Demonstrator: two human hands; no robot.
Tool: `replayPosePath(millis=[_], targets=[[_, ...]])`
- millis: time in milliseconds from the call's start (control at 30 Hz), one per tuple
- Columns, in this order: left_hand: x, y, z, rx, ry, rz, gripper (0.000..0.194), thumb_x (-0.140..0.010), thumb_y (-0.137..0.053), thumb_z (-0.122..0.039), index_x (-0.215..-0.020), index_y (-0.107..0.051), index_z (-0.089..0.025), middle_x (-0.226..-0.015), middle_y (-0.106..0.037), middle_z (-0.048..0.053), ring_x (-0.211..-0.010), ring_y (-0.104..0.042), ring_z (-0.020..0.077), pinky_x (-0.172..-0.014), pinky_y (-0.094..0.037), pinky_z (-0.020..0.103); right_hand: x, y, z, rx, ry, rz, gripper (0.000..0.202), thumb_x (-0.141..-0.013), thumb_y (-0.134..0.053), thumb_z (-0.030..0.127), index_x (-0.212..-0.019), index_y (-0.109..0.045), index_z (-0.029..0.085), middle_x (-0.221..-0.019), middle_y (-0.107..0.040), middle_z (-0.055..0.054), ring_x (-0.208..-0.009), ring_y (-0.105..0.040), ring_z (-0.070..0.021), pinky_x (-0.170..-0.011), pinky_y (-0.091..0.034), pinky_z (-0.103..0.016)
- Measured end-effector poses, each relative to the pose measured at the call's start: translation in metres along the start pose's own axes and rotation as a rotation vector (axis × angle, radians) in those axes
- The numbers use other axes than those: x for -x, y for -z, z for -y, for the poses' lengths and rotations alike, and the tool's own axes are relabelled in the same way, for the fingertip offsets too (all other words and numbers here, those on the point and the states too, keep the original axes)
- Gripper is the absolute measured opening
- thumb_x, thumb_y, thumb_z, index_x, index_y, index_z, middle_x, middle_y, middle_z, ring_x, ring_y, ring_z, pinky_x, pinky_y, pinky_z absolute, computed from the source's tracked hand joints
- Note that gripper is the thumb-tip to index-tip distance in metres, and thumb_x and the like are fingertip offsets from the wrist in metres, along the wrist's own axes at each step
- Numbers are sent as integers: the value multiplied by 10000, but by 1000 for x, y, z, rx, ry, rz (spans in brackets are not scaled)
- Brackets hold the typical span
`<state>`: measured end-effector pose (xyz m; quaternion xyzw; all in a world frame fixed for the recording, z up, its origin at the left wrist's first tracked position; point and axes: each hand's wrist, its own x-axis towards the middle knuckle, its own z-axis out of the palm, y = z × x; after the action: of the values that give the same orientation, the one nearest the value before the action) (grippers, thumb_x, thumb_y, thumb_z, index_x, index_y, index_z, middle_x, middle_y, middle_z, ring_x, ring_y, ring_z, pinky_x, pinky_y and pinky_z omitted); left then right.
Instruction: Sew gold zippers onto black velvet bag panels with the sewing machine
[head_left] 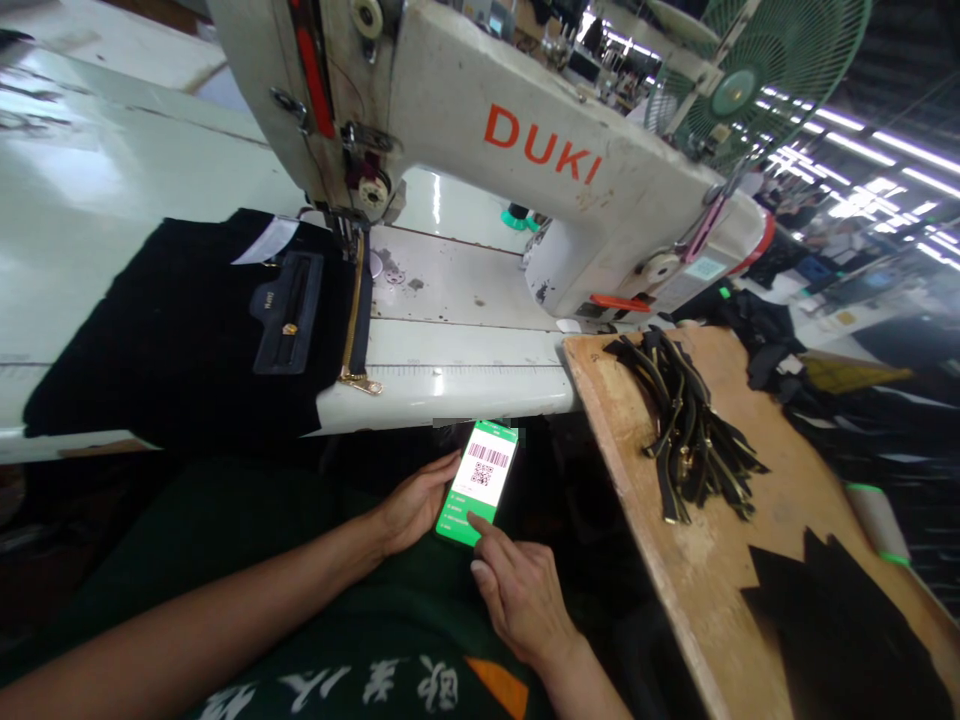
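My left hand (420, 505) is closed around the left side of a smartphone (463, 508), tilted over my lap just below the table edge. The phone's screen is lit green and white, with a barcode and a QR code on it. The index finger of my right hand (521, 590) points at the lower part of the screen and seems to touch it; the other fingers are curled. Beyond the phone, a black fabric piece (172, 330) lies on the sewing table, its brass zipper (355, 310) running under the needle area of a sewing machine (465, 110).
To the right, a wooden board (675, 570) carries a bundle of black zippers (682, 430) with gold teeth and dark fabric pieces (840, 620). A thread cone (877, 522) lies by its far edge. A green fan (739, 90) stands behind the machine.
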<state>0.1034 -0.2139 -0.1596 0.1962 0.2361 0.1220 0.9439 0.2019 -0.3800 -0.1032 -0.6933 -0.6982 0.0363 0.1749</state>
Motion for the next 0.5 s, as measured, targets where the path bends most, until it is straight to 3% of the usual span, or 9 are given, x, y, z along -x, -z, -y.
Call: replayPosePath(millis=[500], targets=[[0, 0, -1, 2, 12, 7, 347, -934, -700, -213, -1272, -700, -138, -1224, -735, 161, -1031, -721, 275, -903, -564, 366, -2, 3, -2, 10, -23, -22, 467, -1123, -206, 357, -972, -613, 186, -1260, -728, -110, -695, -712, -140, -633, -446, -284]])
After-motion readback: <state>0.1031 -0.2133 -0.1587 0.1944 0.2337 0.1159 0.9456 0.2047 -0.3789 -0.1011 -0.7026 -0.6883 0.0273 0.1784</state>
